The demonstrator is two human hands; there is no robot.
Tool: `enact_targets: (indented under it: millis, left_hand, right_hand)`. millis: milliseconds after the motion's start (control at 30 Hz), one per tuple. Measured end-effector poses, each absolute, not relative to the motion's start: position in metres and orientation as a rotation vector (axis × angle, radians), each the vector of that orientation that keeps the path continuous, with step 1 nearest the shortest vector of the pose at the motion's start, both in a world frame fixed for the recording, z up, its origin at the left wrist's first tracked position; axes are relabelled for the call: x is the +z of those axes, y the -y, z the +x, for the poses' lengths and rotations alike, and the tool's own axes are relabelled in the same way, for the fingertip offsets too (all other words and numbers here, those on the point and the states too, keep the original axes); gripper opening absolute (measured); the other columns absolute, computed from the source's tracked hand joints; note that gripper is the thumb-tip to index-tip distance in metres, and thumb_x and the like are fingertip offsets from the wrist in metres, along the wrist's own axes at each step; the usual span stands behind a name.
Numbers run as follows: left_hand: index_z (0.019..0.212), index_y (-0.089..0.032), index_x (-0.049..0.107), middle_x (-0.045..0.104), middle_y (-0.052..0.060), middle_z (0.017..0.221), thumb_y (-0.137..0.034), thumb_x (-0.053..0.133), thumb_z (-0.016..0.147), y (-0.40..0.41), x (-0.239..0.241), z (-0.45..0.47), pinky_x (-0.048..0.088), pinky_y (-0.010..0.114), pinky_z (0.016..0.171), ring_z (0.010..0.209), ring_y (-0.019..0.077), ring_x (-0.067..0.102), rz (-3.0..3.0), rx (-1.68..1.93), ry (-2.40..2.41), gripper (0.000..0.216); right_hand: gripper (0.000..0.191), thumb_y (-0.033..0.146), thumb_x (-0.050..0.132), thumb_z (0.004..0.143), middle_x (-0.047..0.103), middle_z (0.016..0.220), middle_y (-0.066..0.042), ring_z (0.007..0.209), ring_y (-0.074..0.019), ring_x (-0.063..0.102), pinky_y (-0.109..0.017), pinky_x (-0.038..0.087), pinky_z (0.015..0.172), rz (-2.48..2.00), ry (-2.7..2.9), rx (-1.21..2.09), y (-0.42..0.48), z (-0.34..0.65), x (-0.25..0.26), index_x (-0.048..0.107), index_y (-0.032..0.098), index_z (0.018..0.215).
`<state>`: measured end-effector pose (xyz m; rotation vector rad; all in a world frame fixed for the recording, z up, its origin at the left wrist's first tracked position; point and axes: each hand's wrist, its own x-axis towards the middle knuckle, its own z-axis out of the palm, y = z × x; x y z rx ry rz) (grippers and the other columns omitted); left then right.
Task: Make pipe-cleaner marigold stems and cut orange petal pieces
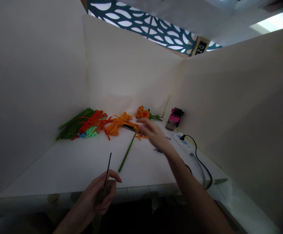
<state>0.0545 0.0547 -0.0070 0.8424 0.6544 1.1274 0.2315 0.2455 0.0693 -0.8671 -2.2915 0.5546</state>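
My left hand (100,192) is near the table's front edge, its fingers closed on a thin dark stick (107,169) that points up. My right hand (153,134) reaches forward over the white table (66,165) and is blurred by motion, with its fingers partly spread. It hovers near the orange pipe cleaners (119,125) and the top end of a green pipe cleaner (127,152) that lies slanted on the table. Whether my right hand touches the green pipe cleaner is unclear.
At the back left lie piles of green (74,125), red (94,120) and light green pipe cleaners. A finished orange flower (142,112) lies at the back. A pink-lidded bottle (174,119) and a power strip (184,143) with a black cable are on the right. White walls enclose the table.
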Motion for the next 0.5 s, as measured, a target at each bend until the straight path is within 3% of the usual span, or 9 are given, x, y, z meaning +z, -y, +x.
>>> enact_targets:
  millis: [133,333,500]
  left_hand:
    - [0.085,-0.018,0.055,0.030,-0.006,0.058,-0.054,0.044,0.084,-0.066,-0.021,0.057,0.009,0.016,0.039,0.041,0.0021,0.014,0.792,1.237,-0.728,0.038]
    - [0.082,-0.015,0.057,0.032,-0.004,0.064,-0.048,0.049,0.083,-0.079,-0.032,0.057,0.014,0.017,0.040,0.045,0.0035,0.022,0.691,1.329,-0.671,0.034]
    - [0.081,-0.015,0.057,0.034,-0.003,0.064,-0.048,0.055,0.078,-0.083,-0.037,0.056,0.020,0.018,0.043,0.051,0.0064,0.026,0.686,1.367,-0.704,0.033]
  right_hand:
    - [0.021,0.027,0.047,0.089,0.060,0.072,-0.001,0.064,-0.0127,0.056,-0.027,0.045,0.062,-1.065,2.410,0.559,-0.255,0.214,0.020,0.056,0.019,0.106]
    - [0.020,0.033,0.052,0.086,0.057,0.076,0.000,0.065,-0.0120,0.054,-0.029,0.045,0.063,-1.213,2.461,0.587,-0.265,0.203,-0.024,0.057,0.013,0.086]
    - [0.008,0.016,0.058,0.077,0.050,0.062,0.003,0.057,-0.0102,0.046,-0.024,0.038,0.057,-1.129,2.387,0.675,-0.246,0.215,-0.020,0.053,0.015,0.071]
